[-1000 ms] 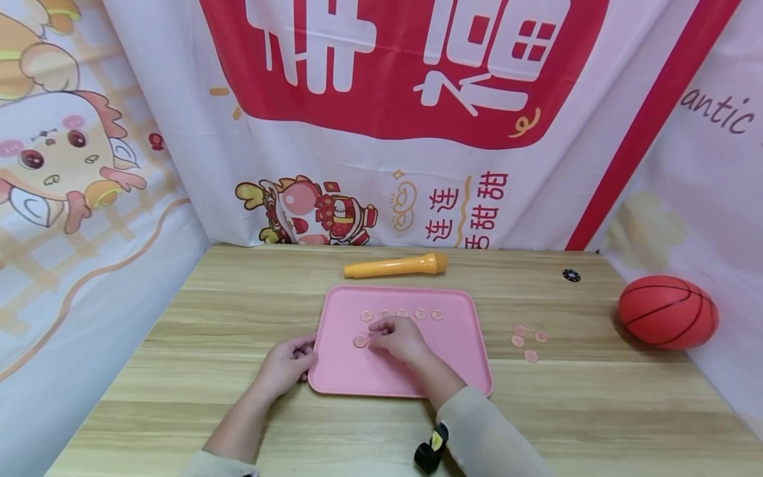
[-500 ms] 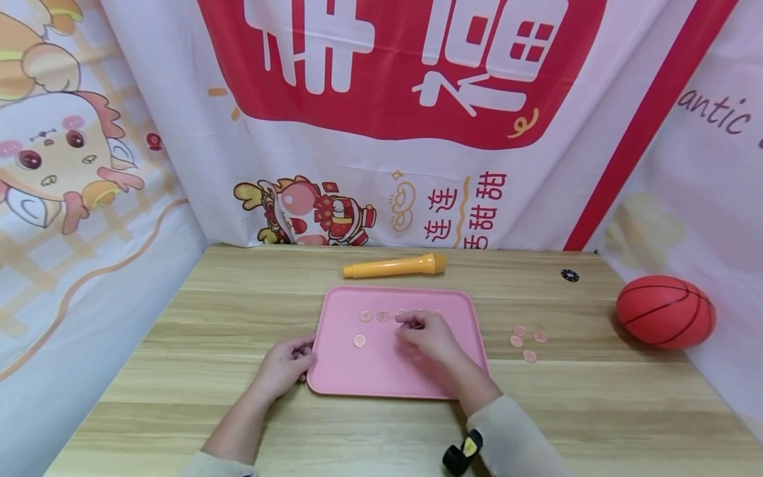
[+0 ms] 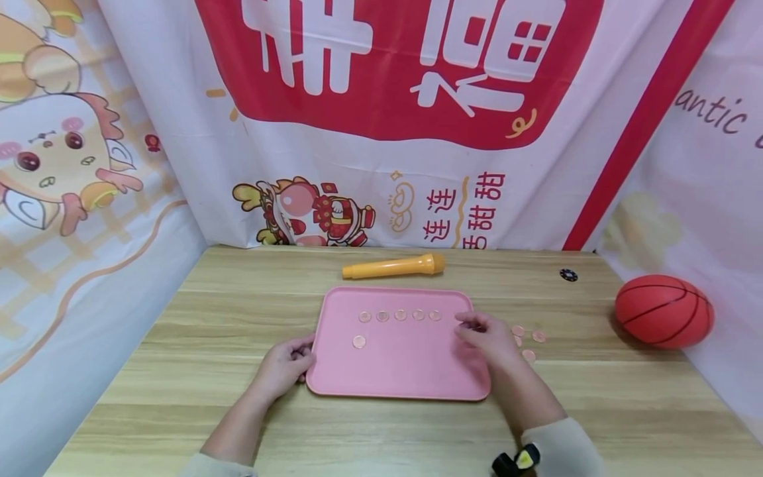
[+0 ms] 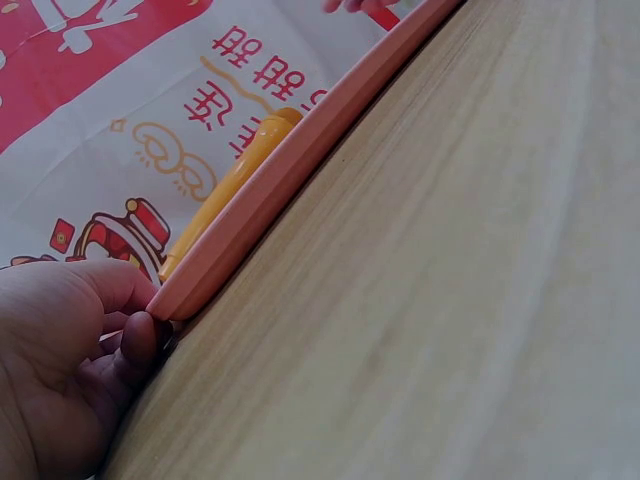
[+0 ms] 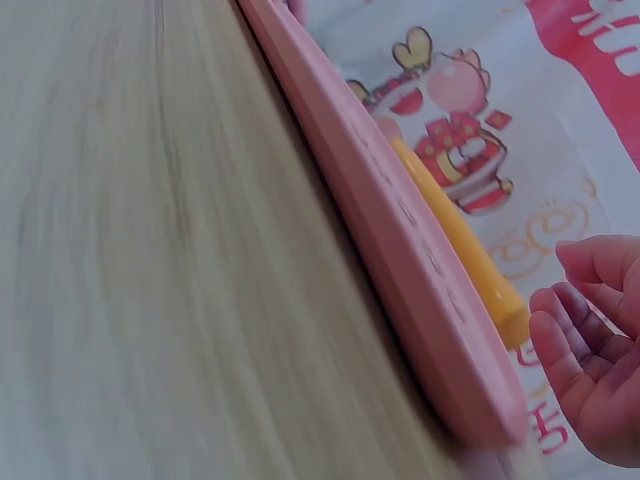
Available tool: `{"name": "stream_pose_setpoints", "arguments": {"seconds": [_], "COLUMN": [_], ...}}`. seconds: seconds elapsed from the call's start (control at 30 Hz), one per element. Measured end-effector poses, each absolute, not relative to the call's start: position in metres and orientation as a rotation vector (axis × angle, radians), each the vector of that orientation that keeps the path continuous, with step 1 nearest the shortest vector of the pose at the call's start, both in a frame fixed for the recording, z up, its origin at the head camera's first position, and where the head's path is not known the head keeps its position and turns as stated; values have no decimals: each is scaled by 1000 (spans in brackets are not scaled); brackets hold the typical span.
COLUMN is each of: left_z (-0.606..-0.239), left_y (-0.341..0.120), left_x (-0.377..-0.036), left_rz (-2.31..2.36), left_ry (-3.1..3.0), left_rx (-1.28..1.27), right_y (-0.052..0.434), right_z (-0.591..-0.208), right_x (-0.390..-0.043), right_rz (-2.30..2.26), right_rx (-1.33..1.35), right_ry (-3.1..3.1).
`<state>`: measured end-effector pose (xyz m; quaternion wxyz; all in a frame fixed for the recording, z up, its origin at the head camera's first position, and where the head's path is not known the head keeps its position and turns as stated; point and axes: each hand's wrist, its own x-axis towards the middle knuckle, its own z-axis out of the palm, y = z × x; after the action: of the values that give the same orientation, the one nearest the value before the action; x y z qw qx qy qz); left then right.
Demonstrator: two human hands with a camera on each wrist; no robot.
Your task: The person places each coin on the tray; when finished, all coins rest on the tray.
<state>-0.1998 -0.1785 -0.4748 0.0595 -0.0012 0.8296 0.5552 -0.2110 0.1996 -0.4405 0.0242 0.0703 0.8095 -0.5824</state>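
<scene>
A pink tray (image 3: 405,374) lies on the wooden table. My left hand (image 3: 281,366) pinches its left rim, and the left wrist view shows thumb and fingers (image 4: 125,290) at the tray's corner. Several small copper-coloured coins (image 3: 401,315) form a row along the upper part of the tray. A single coin (image 3: 359,342) lies below the row's left end. Over the tray's right rim hovers my right hand (image 3: 490,339), its fingers loosely bent with nothing between them. Several more coins (image 3: 539,336) lie on the table to the right, one partly hidden behind that hand.
Behind the tray lies a yellow toy microphone (image 3: 393,266). A black patterned chip (image 3: 569,275) sits at the back right, near a red basketball (image 3: 664,311) by the right wall. Printed cloth (image 3: 334,152) hangs along the table's back edge.
My right hand has moved away from the single coin, rightward across the tray to its right rim, uncovering the row. The left hand stays at the left rim.
</scene>
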Motion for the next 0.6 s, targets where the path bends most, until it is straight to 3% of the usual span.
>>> {"name": "stream_pose_setpoints", "arguments": {"seconds": [0.6], "left_z": [-475], "left_y": [-179], "left_x": [-201], "left_rz": [1675], "left_ry": [2508], "left_rx": [-29], "right_y": [288], "right_z": [-453], "right_x": [-184], "right_rz": [-1583], "right_rx": [398], "right_ry": [2607]}}
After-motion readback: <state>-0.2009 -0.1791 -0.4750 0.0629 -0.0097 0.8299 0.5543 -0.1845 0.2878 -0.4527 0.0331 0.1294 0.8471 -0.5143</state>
